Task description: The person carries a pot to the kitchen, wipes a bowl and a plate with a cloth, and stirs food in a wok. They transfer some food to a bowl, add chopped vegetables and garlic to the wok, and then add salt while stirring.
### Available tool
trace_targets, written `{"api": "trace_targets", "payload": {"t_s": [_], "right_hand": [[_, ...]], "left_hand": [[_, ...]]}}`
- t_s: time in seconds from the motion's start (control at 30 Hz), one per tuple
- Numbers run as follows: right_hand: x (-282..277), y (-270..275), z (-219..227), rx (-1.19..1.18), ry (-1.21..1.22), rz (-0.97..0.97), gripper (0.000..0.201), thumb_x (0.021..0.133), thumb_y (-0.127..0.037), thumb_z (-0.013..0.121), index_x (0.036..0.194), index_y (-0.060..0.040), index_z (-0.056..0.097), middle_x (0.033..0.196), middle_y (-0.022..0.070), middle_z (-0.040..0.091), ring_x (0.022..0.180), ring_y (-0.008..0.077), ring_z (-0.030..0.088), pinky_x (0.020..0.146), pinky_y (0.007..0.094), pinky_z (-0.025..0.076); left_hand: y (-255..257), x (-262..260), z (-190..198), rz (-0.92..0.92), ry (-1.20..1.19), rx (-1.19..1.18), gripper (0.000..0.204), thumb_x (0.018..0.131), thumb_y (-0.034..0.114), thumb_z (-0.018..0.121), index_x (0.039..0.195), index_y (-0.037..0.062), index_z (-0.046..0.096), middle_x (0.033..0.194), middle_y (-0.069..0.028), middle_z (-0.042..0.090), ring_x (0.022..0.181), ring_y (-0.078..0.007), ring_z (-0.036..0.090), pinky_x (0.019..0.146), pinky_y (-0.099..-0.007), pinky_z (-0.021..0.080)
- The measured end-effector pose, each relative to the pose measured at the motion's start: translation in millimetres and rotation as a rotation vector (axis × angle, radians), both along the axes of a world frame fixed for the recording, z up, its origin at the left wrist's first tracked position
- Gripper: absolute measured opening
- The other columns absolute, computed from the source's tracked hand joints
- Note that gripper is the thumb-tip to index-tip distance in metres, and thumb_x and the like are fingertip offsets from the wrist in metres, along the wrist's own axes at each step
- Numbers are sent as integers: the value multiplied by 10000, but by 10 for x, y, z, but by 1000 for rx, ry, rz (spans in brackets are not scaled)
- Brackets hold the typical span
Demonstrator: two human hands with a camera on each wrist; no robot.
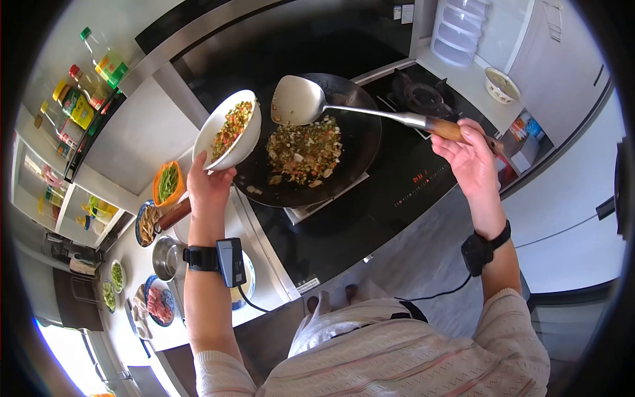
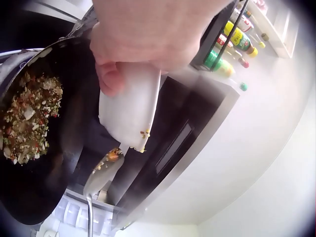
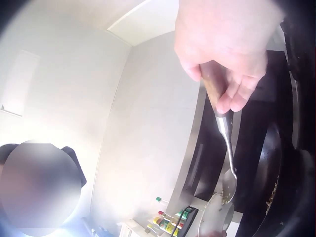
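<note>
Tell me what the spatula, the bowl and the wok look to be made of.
Spatula: shiny grey blade and shaft, likely steel, with a brown, wood-looking handle in the right hand.
Bowl, tilted in the left hand: smooth glossy white, probably ceramic; melamine can't be ruled out.
Wok: dark matte metal, possibly carbon steel or nonstick coated.

Both my forearms reach forward and up, each with a dark band at the wrist, my left hand (image 1: 210, 188) raised with its fingers (image 2: 109, 79) curled in a grip, my right hand (image 1: 468, 155) held out to the side, fingers (image 3: 236, 94) wrapped closed.
</note>
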State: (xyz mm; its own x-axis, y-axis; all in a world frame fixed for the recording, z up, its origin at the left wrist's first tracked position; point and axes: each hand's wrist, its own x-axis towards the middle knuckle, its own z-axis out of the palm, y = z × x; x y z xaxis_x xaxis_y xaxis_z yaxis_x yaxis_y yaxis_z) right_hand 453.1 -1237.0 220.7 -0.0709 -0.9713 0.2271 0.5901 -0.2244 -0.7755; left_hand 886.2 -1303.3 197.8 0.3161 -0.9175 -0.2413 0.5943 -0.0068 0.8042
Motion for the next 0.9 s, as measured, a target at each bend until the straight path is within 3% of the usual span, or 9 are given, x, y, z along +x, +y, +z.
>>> {"api": "trace_targets", "payload": {"t_s": [0.07, 0.33, 0.43, 0.6, 0.67, 0.73, 0.83, 0.9], "right_hand": [[-5, -67, 32, -7, -7, 5, 165, 875, -112, 458, 1019, -58, 520, 995, 228, 592, 888, 350, 612, 773, 413, 510], [-222, -66, 282, -131, 52, 140, 182, 880, -106, 425, 1028, -43, 509, 990, 240, 592, 868, 346, 618, 764, 407, 513], [-140, -98, 377, -143, 270, 19, 159, 872, -89, 451, 1000, -14, 506, 946, 233, 603, 806, 318, 637, 716, 369, 528], [236, -316, 388, -40, 501, 52, 118, 823, -66, 560, 917, 5, 549, 834, 169, 625, 680, 257, 654, 603, 289, 537], [353, -424, 383, -24, 634, 31, 130, 812, -89, 588, 903, 1, 562, 811, 138, 625, 664, 233, 654, 595, 270, 534], [373, -556, 511, -73, 712, 7, 158, 809, -119, 604, 906, 0, 569, 805, 123, 624, 657, 223, 654, 582, 262, 531], [358, -666, 980, -63, 806, -143, 229, 787, -201, 601, 915, -13, 573, 797, 116, 623, 622, 191, 647, 543, 234, 514], [265, -773, 1265, -83, 940, -168, 234, 790, -229, 591, 931, -44, 569, 802, 89, 618, 611, 173, 644, 520, 224, 487]], "left_hand": [[46, 22, 23, -75, 39, -22, 363, 861, 215, 489, 1108, -43, 428, 865, -170, 572, 627, -259, 575, 471, -318, 486], [141, 154, 34, -92, -55, -37, 334, 862, 214, 482, 1082, -34, 437, 837, -184, 573, 595, -251, 575, 447, -311, 468], [227, 169, 100, 51, -78, -42, 344, 852, 215, 504, 1089, -25, 437, 853, -179, 569, 619, -253, 572, 451, -313, 459], [456, 543, 190, 85, -38, -77, 370, 843, 238, 530, 1098, -23, 464, 880, -170, 579, 664, -266, 568, 495, -344, 469], [675, 708, 283, 98, -35, -63, 388, 842, 248, 536, 1091, -43, 472, 929, -176, 587, 699, -275, 568, 565, -354, 474], [911, 826, 396, 221, -35, -67, 418, 839, 262, 545, 1099, -56, 472, 968, -181, 589, 753, -284, 575, 626, -354, 471], [1421, 1247, 423, 412, -31, -96, 386, 829, 246, 570, 1106, -14, 506, 1049, -150, 585, 898, -258, 581, 738, -363, 479], [1905, 1648, 381, 296, -62, -148, 360, 853, 245, 530, 1114, -2, 503, 1087, -160, 577, 960, -237, 581, 725, -350, 515]]}}
